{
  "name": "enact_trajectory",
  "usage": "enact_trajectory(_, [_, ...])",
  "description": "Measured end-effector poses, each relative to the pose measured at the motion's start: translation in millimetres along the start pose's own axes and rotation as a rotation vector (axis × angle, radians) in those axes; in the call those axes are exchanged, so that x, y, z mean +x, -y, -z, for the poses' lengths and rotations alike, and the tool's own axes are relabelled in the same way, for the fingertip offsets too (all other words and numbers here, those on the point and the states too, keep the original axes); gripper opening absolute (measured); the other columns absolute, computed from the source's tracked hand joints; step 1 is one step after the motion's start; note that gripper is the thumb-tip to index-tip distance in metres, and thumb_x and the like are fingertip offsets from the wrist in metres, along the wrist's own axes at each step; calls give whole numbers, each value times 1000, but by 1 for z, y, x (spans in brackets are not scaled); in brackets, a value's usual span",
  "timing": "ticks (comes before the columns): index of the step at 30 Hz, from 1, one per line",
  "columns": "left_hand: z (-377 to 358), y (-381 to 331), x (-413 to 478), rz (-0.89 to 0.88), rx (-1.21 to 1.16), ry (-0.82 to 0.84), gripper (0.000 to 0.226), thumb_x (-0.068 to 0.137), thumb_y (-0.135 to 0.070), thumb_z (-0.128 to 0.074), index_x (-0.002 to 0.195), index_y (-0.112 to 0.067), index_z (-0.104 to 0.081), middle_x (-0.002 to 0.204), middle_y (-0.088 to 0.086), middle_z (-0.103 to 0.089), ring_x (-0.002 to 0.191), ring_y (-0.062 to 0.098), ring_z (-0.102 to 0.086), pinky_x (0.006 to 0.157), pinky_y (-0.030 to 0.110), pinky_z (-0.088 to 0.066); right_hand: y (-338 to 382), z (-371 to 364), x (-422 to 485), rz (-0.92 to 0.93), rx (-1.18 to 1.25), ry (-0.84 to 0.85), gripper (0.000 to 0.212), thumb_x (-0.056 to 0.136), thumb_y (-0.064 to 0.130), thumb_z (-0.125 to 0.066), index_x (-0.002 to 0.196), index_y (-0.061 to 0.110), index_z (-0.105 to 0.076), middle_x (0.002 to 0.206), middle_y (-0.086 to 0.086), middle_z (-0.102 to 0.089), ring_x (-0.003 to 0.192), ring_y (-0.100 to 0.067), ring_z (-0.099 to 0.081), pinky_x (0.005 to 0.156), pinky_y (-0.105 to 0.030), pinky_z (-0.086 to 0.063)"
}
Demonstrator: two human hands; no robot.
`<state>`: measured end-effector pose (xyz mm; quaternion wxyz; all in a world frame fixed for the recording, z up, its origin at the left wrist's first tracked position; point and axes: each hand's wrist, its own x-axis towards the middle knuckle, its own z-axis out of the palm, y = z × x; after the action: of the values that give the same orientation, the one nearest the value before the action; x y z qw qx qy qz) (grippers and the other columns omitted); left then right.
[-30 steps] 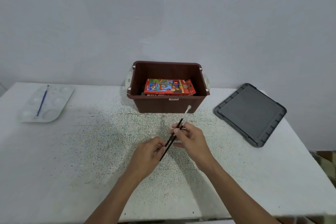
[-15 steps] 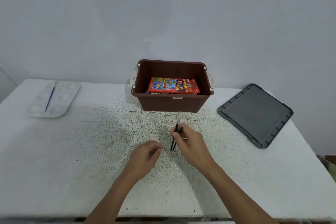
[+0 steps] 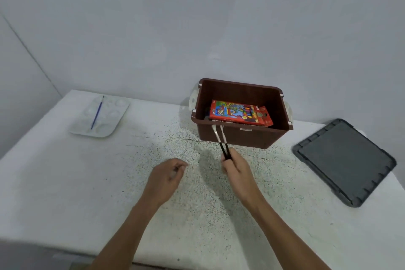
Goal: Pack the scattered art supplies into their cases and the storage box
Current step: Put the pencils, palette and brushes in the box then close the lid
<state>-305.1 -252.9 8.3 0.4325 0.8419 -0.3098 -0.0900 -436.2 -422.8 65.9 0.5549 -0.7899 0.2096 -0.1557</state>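
My right hand (image 3: pixel 235 167) grips two black paintbrushes (image 3: pixel 221 140) with pale tips, pointing up at the front wall of the brown storage box (image 3: pixel 237 138). A red box of coloured pencils (image 3: pixel 238 113) lies inside the storage box. My left hand (image 3: pixel 166 174) hovers over the table with loosely curled fingers and holds nothing. At the far left a white paint palette (image 3: pixel 109 116) lies on the table with a blue paintbrush (image 3: pixel 97 112) on it.
The dark grey lid (image 3: pixel 344 160) of the storage box lies flat at the right side of the speckled white table (image 3: pixel 65 182). A plain wall rises just behind the box.
My left hand has let go of the brushes and drawn back. My right hand has lifted the two brushes toward the storage box. The view has swung left.
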Motion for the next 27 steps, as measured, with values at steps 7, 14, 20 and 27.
enact_trajectory(7, [88, 60, 43, -5, 107, -234, 18, 89, -5, -64, 94, -21, -70, 98, -6, -66, 85, 5, -62, 74, 8, -41, 35, -73, 39, -37, 136, 42, 27, 104, 25, -46, 86, 10, -60, 54, 11, -38, 48, -7, -33, 47, -20, -28])
enact_trajectory(14, [167, 120, 95, 76, 199, -329, 18, 91, -8, -61, 105, -15, -68, 108, 4, -64, 98, 21, -62, 86, 30, -47, 62, -153, 80, -135, 254, 143, 29, 107, 26, -40, 96, 8, -60, 58, -2, -45, 45, -11, -36, 43, -26, -29])
enact_trajectory(20, [197, 150, 130, 221, 385, -370, 22, 95, -12, -57, 115, -12, -66, 115, 13, -63, 103, 30, -61, 89, 41, -51, 80, -205, 108, -215, 367, 187, 30, 107, 25, -40, 98, 4, -58, 59, -8, -49, 44, -15, -30, 46, -28, -30])
enact_trajectory(27, [201, 166, 148, 327, 477, -248, 19, 99, -13, -47, 109, -3, -61, 104, 17, -61, 86, 29, -60, 68, 33, -43, 92, -236, 125, -281, 312, 199, 26, 105, 24, -45, 96, 7, -62, 57, -2, -45, 44, -9, -32, 43, -23, -25])
